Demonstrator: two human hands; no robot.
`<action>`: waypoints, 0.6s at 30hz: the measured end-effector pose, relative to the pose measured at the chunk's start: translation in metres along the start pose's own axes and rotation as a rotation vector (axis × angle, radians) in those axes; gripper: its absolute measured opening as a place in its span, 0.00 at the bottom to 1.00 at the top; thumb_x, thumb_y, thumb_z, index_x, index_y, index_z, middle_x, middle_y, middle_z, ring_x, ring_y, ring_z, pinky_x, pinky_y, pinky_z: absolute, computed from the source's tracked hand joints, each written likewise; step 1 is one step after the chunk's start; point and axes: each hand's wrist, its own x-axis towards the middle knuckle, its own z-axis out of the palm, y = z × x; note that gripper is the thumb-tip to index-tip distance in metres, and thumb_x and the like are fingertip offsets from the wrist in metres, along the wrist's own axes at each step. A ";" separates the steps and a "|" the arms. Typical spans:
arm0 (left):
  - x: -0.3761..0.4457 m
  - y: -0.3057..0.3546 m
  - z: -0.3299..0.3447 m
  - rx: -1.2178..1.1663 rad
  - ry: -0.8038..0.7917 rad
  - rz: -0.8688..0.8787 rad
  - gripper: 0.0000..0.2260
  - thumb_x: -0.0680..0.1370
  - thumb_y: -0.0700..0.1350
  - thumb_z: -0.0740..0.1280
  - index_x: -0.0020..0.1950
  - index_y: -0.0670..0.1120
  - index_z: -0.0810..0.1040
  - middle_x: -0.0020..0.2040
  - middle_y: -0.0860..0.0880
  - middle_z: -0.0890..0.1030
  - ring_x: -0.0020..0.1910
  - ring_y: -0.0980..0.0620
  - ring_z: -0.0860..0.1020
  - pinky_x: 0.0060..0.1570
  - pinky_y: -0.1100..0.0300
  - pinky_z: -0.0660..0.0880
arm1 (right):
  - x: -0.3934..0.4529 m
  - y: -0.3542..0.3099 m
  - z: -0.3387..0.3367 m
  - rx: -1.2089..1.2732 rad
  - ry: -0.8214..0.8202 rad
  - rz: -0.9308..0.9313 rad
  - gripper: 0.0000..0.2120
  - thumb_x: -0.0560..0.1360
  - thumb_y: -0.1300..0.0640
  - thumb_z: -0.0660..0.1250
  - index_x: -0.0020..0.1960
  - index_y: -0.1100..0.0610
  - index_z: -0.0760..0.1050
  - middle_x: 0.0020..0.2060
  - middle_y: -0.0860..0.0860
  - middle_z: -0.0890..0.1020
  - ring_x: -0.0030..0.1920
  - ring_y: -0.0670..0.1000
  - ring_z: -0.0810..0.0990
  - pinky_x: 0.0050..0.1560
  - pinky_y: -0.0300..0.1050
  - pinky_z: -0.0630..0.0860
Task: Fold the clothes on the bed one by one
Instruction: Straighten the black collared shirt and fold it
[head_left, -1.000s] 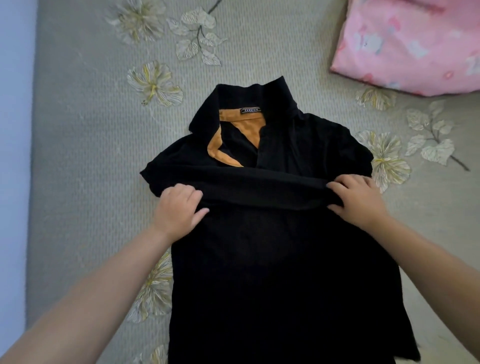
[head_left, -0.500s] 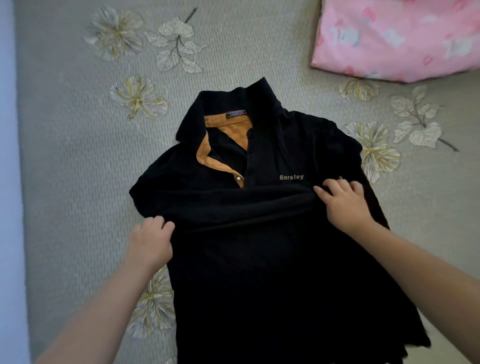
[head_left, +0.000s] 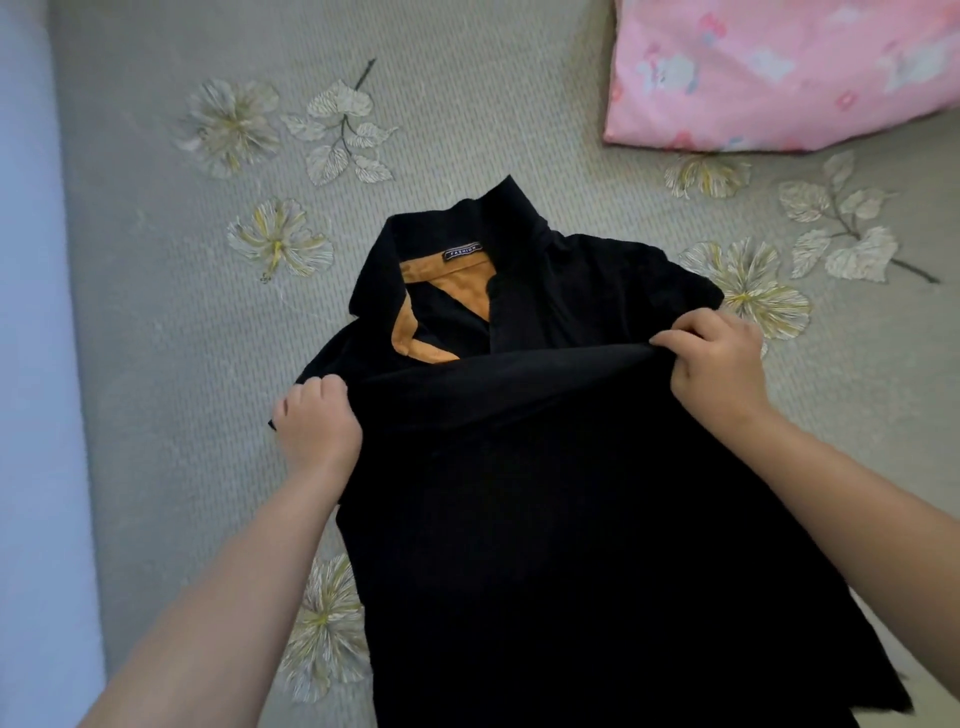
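A black polo shirt (head_left: 571, 493) with an orange inner collar lies face up in the middle of the bed, collar away from me. My left hand (head_left: 314, 426) grips the shirt's left side below the sleeve. My right hand (head_left: 714, 358) pinches the fabric near the right sleeve. Between both hands a raised fold of cloth runs across the chest and covers the lower placket. The shirt's hem runs out of view at the bottom.
The bed (head_left: 467, 130) has a grey cover printed with pale flowers. A pink pillow (head_left: 779, 73) lies at the far right corner. A pale blue wall (head_left: 31, 364) borders the bed on the left.
Both hands have lifted the chest fold up toward the collar again, hiding the chest logo that showed half a second ago. The left hand has closed on the cloth.
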 end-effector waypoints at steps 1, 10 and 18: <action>0.003 0.000 -0.002 0.004 -0.004 -0.024 0.08 0.76 0.33 0.56 0.48 0.36 0.75 0.45 0.37 0.77 0.48 0.39 0.73 0.52 0.49 0.63 | -0.002 0.001 0.002 -0.050 -0.025 -0.015 0.14 0.57 0.73 0.63 0.37 0.63 0.83 0.36 0.60 0.81 0.40 0.60 0.78 0.46 0.56 0.70; -0.038 0.071 0.013 -0.173 -0.054 0.258 0.19 0.76 0.36 0.61 0.67 0.35 0.67 0.70 0.36 0.65 0.72 0.38 0.58 0.69 0.42 0.54 | -0.097 0.037 -0.028 -0.133 -0.349 0.488 0.24 0.68 0.66 0.70 0.63 0.66 0.71 0.61 0.65 0.74 0.64 0.68 0.69 0.60 0.65 0.65; -0.112 0.159 0.056 -0.015 -0.330 0.490 0.27 0.80 0.50 0.55 0.75 0.41 0.51 0.76 0.42 0.50 0.75 0.44 0.46 0.72 0.49 0.47 | -0.208 0.060 -0.069 -0.223 -0.762 0.903 0.11 0.76 0.54 0.62 0.54 0.57 0.77 0.47 0.56 0.82 0.50 0.56 0.78 0.47 0.45 0.59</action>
